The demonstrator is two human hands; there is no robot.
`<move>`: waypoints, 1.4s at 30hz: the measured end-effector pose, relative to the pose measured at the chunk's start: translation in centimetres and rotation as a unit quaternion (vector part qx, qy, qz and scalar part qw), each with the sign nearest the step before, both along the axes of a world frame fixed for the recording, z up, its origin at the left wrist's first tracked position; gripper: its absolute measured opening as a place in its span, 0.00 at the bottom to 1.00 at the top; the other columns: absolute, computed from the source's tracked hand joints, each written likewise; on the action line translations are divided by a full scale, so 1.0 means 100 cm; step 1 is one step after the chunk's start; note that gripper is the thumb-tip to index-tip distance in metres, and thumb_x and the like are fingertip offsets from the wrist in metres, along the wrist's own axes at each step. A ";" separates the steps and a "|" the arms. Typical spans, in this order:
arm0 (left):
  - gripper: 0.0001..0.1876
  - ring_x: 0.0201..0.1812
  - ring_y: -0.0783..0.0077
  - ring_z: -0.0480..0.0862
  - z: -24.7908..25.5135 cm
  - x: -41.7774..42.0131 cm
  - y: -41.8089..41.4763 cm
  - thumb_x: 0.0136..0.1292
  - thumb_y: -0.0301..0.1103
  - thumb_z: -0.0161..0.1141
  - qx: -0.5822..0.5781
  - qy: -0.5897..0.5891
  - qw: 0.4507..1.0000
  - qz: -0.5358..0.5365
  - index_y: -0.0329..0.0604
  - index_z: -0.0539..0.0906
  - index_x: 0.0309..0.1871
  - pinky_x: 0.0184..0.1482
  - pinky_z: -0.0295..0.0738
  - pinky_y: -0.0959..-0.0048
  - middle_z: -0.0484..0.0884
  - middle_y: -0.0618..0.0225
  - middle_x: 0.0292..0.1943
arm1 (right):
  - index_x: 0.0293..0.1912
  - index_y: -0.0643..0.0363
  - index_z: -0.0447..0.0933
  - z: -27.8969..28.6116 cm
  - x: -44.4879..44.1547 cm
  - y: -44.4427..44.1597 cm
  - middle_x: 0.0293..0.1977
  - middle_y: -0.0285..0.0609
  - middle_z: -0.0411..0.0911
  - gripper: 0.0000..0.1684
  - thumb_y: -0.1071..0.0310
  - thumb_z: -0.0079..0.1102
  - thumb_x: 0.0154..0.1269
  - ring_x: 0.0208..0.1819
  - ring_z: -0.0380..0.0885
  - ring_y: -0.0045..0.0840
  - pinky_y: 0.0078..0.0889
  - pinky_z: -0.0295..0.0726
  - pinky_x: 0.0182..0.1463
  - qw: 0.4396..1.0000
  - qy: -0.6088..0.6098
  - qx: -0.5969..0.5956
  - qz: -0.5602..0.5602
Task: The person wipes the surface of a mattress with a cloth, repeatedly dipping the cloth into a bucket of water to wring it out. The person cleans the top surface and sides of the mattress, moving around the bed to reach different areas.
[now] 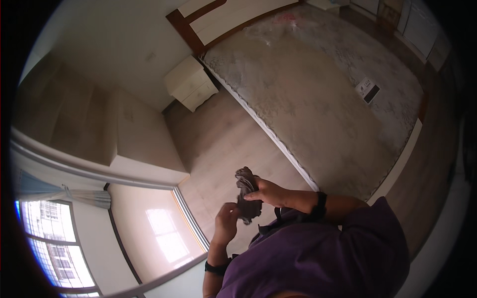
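A crumpled dark grey-brown cloth [249,208] is held in front of my body, at the lower middle of the view. My right hand [269,193] grips it from the right, with the thumb lying across its front. On the cloth's left edge, the fingertips of my left hand [226,223] pinch the fabric. The cloth is bunched at its upper end and hangs in folds between the hands. Both wrists wear black bands.
A bed with a plastic-covered mattress [298,97] fills the upper right, a printed label on it. A cream nightstand [193,83] stands beside the headboard [231,22]. To the left are a pale cabinet [145,134], a sliding-door track [190,218] and a window [56,246] with a tied curtain.
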State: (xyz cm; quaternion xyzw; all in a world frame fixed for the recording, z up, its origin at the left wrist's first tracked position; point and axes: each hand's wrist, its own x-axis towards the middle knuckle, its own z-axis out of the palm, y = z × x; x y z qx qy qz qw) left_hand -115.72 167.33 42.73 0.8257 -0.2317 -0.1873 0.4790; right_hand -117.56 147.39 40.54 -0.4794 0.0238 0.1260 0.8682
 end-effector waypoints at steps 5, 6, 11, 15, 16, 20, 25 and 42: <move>0.05 0.37 0.74 0.76 0.014 0.119 -0.002 0.63 0.20 0.50 -0.081 -0.021 0.995 0.056 0.34 0.72 0.42 0.41 0.72 0.75 0.78 0.63 0.35 | 0.64 0.63 0.56 0.015 0.118 -0.009 0.54 0.41 0.70 0.35 0.78 0.56 0.60 0.56 0.69 0.23 0.30 0.69 0.61 0.994 0.026 0.103 0.039; 0.05 0.36 0.75 0.76 0.004 0.144 0.007 0.64 0.20 0.50 -0.073 -0.035 0.995 0.061 0.34 0.72 0.42 0.40 0.72 0.76 0.78 0.64 0.34 | 0.66 0.62 0.55 0.012 0.142 -0.006 0.55 0.42 0.69 0.35 0.79 0.55 0.60 0.57 0.69 0.24 0.30 0.69 0.62 0.990 0.003 0.136 0.044; 0.05 0.27 0.75 0.75 0.007 0.280 -0.003 0.62 0.23 0.55 -0.029 -0.118 0.992 0.023 0.35 0.72 0.40 0.32 0.72 0.76 0.76 0.63 0.26 | 0.61 0.61 0.62 0.016 0.262 -0.019 0.48 0.36 0.72 0.31 0.73 0.61 0.59 0.49 0.72 0.19 0.25 0.72 0.54 0.997 0.034 0.068 -0.004; 0.12 0.24 0.65 0.79 0.022 0.394 -0.032 0.56 0.31 0.65 -0.021 -0.068 0.994 -0.084 0.36 0.76 0.40 0.30 0.73 0.71 0.79 0.59 0.24 | 0.53 0.62 0.67 0.019 0.357 -0.034 0.41 0.35 0.73 0.27 0.73 0.66 0.55 0.44 0.73 0.18 0.23 0.73 0.49 0.993 -0.009 0.014 -0.114; 0.13 0.23 0.62 0.79 0.025 0.423 -0.039 0.55 0.33 0.66 0.020 -0.066 0.989 -0.133 0.36 0.77 0.38 0.29 0.73 0.69 0.80 0.58 0.24 | 0.54 0.62 0.66 0.024 0.377 -0.038 0.41 0.35 0.73 0.28 0.74 0.66 0.54 0.43 0.73 0.18 0.23 0.73 0.49 0.991 -0.001 -0.018 -0.131; 0.09 0.28 0.54 0.78 0.027 0.530 -0.082 0.55 0.34 0.66 0.083 -0.105 0.945 -0.300 0.37 0.80 0.31 0.32 0.72 0.66 0.79 0.56 0.26 | 0.56 0.63 0.65 0.026 0.435 -0.068 0.41 0.36 0.73 0.32 0.77 0.66 0.51 0.43 0.73 0.20 0.25 0.74 0.49 0.975 0.023 -0.099 -0.197; 0.06 0.37 0.63 0.77 0.033 0.643 -0.156 0.59 0.25 0.60 -0.116 -0.072 0.921 -0.365 0.37 0.76 0.39 0.38 0.72 0.70 0.76 0.63 0.31 | 0.50 0.61 0.69 0.036 0.496 -0.121 0.33 0.33 0.75 0.23 0.75 0.63 0.54 0.24 0.69 0.13 0.16 0.65 0.23 0.958 0.131 0.015 -0.255; 0.14 0.36 0.68 0.80 0.092 0.987 -0.339 0.59 0.32 0.54 -0.318 0.223 0.919 -0.065 0.33 0.69 0.44 0.42 0.76 0.70 0.78 0.58 0.36 | 0.48 0.60 0.73 -0.058 0.704 -0.350 0.39 0.38 0.77 0.20 0.76 0.56 0.51 0.42 0.75 0.22 0.25 0.74 0.48 0.953 0.161 -0.039 -0.253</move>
